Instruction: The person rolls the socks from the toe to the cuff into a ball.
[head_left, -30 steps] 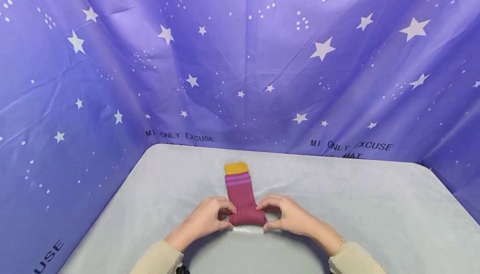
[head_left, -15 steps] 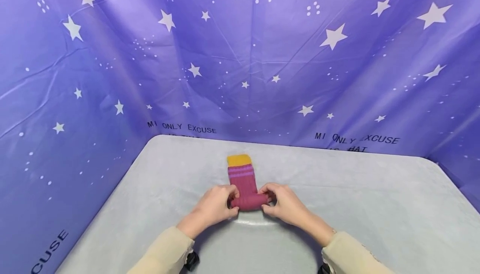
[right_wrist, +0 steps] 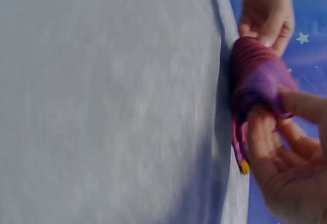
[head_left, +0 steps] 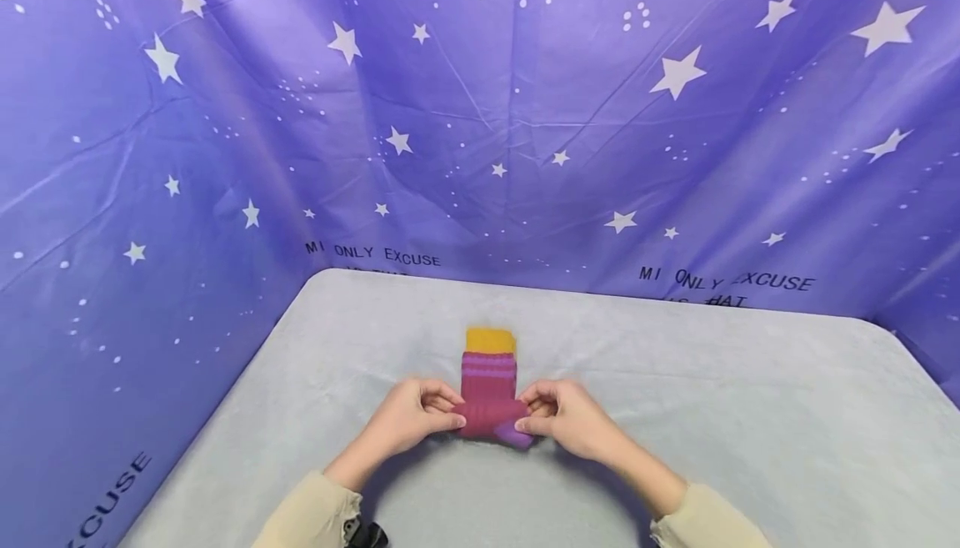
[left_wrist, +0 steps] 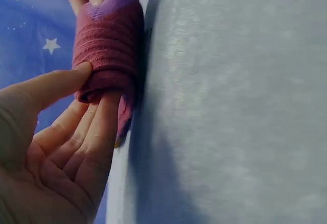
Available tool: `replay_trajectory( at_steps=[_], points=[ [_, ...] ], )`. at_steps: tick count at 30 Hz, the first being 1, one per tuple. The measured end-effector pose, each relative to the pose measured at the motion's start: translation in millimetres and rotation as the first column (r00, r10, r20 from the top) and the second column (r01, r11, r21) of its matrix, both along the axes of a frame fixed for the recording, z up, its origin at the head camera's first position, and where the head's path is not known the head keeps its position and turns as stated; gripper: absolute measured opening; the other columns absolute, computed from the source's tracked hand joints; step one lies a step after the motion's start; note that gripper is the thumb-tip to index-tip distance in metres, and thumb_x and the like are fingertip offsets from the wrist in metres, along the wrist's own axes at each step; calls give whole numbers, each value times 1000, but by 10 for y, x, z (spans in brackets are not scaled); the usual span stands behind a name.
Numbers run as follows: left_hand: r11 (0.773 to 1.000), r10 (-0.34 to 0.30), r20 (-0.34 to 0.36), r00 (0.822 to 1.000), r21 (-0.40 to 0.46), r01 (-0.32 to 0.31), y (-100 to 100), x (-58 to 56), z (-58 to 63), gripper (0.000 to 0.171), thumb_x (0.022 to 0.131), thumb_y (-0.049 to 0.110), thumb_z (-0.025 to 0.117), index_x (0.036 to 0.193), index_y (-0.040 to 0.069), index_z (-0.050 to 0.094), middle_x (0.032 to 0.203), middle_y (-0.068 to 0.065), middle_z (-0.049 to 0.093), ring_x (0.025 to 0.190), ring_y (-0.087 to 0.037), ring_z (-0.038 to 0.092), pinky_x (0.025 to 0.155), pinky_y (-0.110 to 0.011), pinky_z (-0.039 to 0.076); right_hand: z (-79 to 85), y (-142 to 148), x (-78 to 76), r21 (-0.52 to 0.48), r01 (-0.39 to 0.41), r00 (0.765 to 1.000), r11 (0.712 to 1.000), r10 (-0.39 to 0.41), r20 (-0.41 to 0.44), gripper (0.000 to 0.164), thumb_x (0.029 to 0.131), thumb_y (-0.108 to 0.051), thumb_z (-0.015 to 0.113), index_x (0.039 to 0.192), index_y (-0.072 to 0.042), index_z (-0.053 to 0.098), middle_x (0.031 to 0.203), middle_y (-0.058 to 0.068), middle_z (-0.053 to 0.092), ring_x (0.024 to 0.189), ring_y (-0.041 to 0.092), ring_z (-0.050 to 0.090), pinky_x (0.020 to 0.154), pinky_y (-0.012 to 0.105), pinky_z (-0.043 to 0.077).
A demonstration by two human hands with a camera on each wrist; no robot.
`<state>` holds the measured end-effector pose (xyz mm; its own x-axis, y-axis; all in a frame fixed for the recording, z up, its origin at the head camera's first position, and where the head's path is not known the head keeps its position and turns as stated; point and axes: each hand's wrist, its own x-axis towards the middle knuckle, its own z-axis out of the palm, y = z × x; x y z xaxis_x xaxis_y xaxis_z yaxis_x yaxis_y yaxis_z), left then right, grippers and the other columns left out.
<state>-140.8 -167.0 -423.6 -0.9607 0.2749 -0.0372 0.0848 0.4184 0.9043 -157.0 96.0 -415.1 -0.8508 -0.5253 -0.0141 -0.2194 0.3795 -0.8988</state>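
A maroon ribbed-knit sock (head_left: 487, 389) is near the middle of a table covered in pale grey cloth (head_left: 750, 402), between the person's two bare hands. Its far end is a flat mustard-yellow band (head_left: 491, 340), pointing away from the person, and just below that band two lilac stripes (head_left: 489, 366) cross the knit. The nearer part is turned over into a thick crosswise roll (head_left: 480, 417), wider than the flat length behind it, with a purple knit patch (head_left: 516, 433) at the end by the right hand (head_left: 573, 420). The left hand (head_left: 411, 416) pinches the opposite end of the roll: its thumb presses the outer face while the fingers reach in at the end, their tips hidden by the fabric. The right hand pinches the purple end likewise, thumb on the patch and fingers bunched close together at the opening, their tips also out of sight. Whether the roll touches the table is hard to tell. Beige sleeves (head_left: 311, 510) cover both forearms, and a black object (head_left: 367, 534) shows at the left cuff. Behind the table hangs a violet-blue fabric backdrop (head_left: 480, 98) printed with white stars (head_left: 678, 72), dots and black lettering (head_left: 386, 256).
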Motion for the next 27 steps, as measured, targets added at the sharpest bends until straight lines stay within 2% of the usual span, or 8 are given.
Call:
replay_trajectory(
  at_steps=[5, 10, 14, 18, 20, 21, 23, 27],
  points=[
    [998, 11, 113, 994, 63, -18, 2, 14, -64, 21, 81, 7, 78, 96, -7, 73, 82, -14, 76, 69, -3, 65, 64, -21, 57, -49, -12, 17, -18, 12, 992, 1000, -9, 124, 25, 84, -6, 74, 99, 12, 67, 80, 9, 70, 69, 5, 59, 60, 17, 50],
    [997, 52, 170, 984, 48, -61, 29, -39, -51, 20, 83, 8, 77, 95, -8, 73, 81, -14, 76, 66, -4, 65, 65, -27, 60, -83, -37, -20, -84, 53, 963, 995, -29, 266, 25, 86, 0, 71, 101, 18, 64, 78, 5, 70, 66, 4, 61, 64, 21, 58],
    [997, 68, 200, 977, 11, -72, 57, -79, -21, 17, 83, 8, 77, 91, -7, 73, 78, -11, 75, 64, -6, 65, 64, -27, 60, -86, -47, -43, -79, 75, 961, 994, -51, 272, 24, 86, 1, 71, 101, 18, 64, 77, 6, 70, 65, 4, 61, 64, 22, 59],
    [997, 71, 217, 974, -5, -71, 75, -107, -6, 15, 83, 8, 77, 89, -5, 73, 77, -9, 75, 64, -7, 66, 64, -28, 60, -84, -46, -31, -26, 95, 989, 995, -91, 114, 25, 82, -1, 76, 102, 10, 66, 86, 10, 70, 71, 6, 61, 65, 19, 54],
    [998, 61, 219, 974, -5, -61, 80, -125, -7, 15, 83, 9, 77, 89, -5, 73, 77, -9, 75, 63, -7, 66, 64, -28, 60, -89, -46, -10, -2, 109, 994, 994, -109, -30, 25, 80, -2, 78, 102, 2, 67, 94, 10, 70, 78, 9, 62, 69, 21, 54],
    [998, 54, 220, 974, -4, -55, 81, -136, -8, 16, 83, 9, 77, 88, -5, 73, 77, -8, 75, 63, -7, 66, 64, -28, 60, -92, -49, 2, 14, 114, 987, 993, -112, -118, 24, 79, -2, 79, 100, -2, 68, 97, 8, 69, 81, 10, 63, 73, 22, 55],
    [999, 39, 230, 972, 7, -42, 75, -159, -9, 17, 83, 10, 76, 89, -6, 72, 77, -7, 75, 64, -7, 65, 64, -28, 61, -93, -56, 25, 42, 121, 953, 992, -104, -285, 24, 77, -3, 81, 97, -9, 69, 101, 4, 68, 86, 12, 64, 79, 25, 56],
    [998, 17, 284, 959, 48, -32, 54, -206, -17, 20, 84, 10, 75, 91, -8, 72, 73, 0, 71, 63, -6, 64, 64, -27, 60, -88, -52, 35, 113, 132, 832, 985, -48, -552, 21, 74, -7, 84, 92, -13, 74, 96, -4, 69, 90, 13, 66, 84, 31, 57]
  ],
)
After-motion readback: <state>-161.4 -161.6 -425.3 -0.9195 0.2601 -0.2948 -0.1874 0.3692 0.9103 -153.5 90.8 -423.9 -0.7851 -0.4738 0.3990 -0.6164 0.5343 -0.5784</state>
